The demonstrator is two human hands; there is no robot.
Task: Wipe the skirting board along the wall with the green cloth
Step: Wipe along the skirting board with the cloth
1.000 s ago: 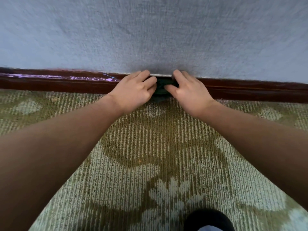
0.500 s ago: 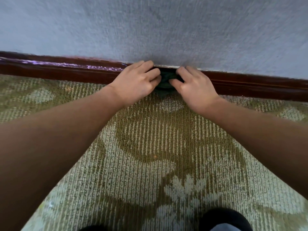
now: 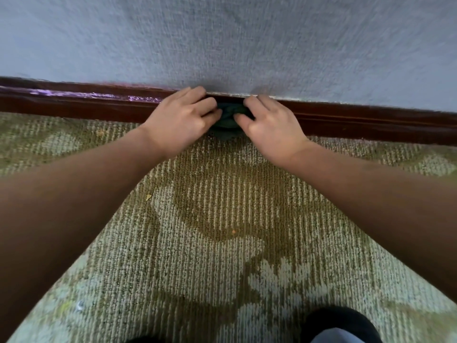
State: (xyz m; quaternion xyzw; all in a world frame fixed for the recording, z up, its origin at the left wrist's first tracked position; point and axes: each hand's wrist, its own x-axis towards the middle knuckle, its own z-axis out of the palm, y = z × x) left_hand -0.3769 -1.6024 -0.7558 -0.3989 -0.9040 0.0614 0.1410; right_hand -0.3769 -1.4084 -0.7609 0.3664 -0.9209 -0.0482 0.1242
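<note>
— Hands first: where is the left hand (image 3: 183,125)?

— Low against the glossy, dark reddish-brown wooden skirting board (image 3: 371,122), where the board meets the pale grey-blue textured wall (image 3: 222,45). The back of the hand faces the camera, the knuckles are raised and the fingers bend inward to the right. The uppermost finger reaches the board's top edge.

— And the right hand (image 3: 269,127)?

— It mirrors the left, just beside it. Its fingers lie over the top edge of the board and its thumb angles left and down. Both bare forearms run in from the lower corners of the view and converge on the board.

— Where is the cloth?

— The bunched dark green cloth (image 3: 228,120) sits between the two hands, pressed to the face of the skirting board. Its lower edge touches the ribbed olive-and-cream patterned carpet (image 3: 222,219). Most of it is hidden, and only a crumpled wedge shows in the gap.

— Are they gripping it?

— Yes, each from its own side. The left hand's curled fingertips close on the cloth's left side, and the right thumb and fingers pinch its right side. How far the cloth extends under the palms cannot be seen.

— Anything else along the board?

— Purple smears (image 3: 86,94) streak its top edge to the left of the left hand. At the bottom of the view, on the carpet, lies a dark rounded shape (image 3: 341,323) with a pale patch. I cannot tell what it is.
</note>
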